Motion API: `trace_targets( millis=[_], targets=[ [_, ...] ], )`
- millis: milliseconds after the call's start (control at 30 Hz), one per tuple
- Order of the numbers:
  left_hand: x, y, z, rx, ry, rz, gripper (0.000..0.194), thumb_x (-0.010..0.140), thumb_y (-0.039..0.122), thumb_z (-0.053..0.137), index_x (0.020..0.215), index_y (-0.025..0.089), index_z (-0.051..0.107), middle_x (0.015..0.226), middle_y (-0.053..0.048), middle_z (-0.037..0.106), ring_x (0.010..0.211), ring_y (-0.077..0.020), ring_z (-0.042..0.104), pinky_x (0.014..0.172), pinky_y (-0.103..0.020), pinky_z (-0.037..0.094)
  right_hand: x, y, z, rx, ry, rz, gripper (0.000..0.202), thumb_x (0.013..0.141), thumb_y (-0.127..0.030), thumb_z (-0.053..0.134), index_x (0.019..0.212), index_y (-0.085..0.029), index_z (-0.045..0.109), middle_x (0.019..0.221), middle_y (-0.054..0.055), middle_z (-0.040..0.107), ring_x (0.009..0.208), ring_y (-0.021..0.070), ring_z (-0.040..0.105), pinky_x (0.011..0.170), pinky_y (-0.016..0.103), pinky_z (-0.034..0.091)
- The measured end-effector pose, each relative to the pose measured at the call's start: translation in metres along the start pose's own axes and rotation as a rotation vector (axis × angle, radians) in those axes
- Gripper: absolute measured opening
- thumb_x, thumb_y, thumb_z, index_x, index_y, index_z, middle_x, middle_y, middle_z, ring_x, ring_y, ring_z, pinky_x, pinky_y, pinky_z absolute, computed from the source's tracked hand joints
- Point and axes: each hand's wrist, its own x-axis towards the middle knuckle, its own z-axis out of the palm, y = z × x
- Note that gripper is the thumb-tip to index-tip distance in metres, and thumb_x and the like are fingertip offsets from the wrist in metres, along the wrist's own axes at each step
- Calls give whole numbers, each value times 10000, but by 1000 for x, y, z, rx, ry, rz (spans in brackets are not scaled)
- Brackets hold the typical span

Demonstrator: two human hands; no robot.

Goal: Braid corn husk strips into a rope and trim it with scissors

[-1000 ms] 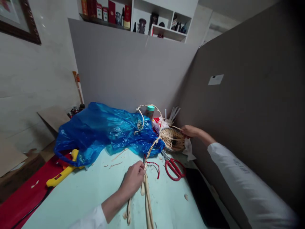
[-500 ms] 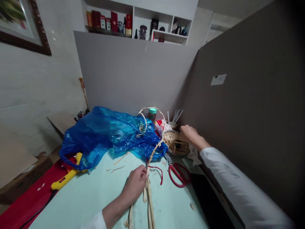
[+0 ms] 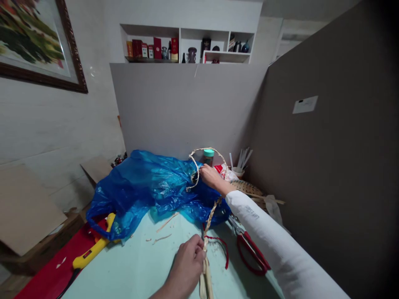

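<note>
Braided cord (image 3: pixel 211 218) pinched by left hand (image 3: pixel 189 262), right hand (image 3: pixel 213 177) with grip unclear, cup (image 3: pixel 238 172) of sticks (image 3: pixel 244 157)

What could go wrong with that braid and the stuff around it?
The braid might loosen if the left hand lets go. The scissors look close to the right sleeve, so that arm could bump them. And the blue bag overlaps the yellow tool in this view, so tugging the bag might drag the tool along.

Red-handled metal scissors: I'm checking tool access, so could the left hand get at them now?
Probably, if the left hand lets go of the pale braided cord; a thin, slack red string lies between, though the white right sleeve passes close beside the scissors.
</note>
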Motion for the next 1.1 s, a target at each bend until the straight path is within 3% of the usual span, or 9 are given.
trace_targets(
  millis=[100,233,400,567,800,1100],
  targets=[
    [0,0,1,6,5,-11,55,795,189,480,755,207,513,667,16,541,701,-161,505,637,-238,335,3,-4,0,-13,51,-50,205,961,-267,488,1054,-161,637,1103,82,629,1033,197,569,903,377,470],
    [1,-2,2,4,13,-15,62,785,168,479,749,209,509,673,15,544,713,-163,504,644,-239,335,6,-10,-1,-30,94,-92,283,980,-190,374,995,-169,656,1043,102,644,1000,197,517,890,301,401],
    [1,-2,2,1,-2,-11,65,790,164,474,761,210,511,669,19,540,691,-158,495,638,-240,334,13,-13,3,-93,86,-62,253,939,-162,417,1003,-144,661,1026,149,648,977,244,519,812,324,385],
    [0,-2,1,25,4,-15,63,794,173,477,774,209,524,703,8,557,725,-167,508,654,-242,345,18,-18,2,-169,76,-49,239,925,-141,428,994,-137,657,1038,171,650,1021,263,524,870,377,367],
    [2,-4,2,33,6,-21,73,794,173,484,777,207,546,712,2,570,726,-166,510,643,-236,343,20,-16,7,-277,42,-31,276,932,-336,550,1135,-157,607,1181,88,604,1066,215,579,926,442,470],
    [1,-1,1,68,10,-40,98,787,155,484,798,199,571,702,5,558,704,-160,490,620,-231,325,21,-19,4,-301,69,-46,254,946,-296,526,1137,-151,609,1179,94,606,1070,218,578,894,420,490]
  ],
)
